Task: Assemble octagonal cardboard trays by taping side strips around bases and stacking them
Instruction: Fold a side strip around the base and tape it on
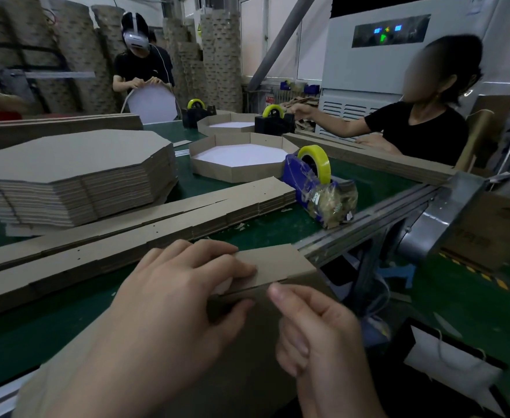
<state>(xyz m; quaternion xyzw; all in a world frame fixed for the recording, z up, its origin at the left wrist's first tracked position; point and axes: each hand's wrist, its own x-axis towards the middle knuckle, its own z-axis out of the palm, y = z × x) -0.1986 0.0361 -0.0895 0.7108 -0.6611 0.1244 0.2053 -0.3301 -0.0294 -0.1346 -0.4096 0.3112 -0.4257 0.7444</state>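
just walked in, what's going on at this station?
A person is putting together a cardboard tray at the near edge of the green belt. The left hand holds a side strip folded against the brown cardboard beneath it, and the right hand has its thumb at the seam. The blue tape dispenser sits just beyond, untouched. A stack of octagonal bases, loose strips and a finished tray lie on the belt.
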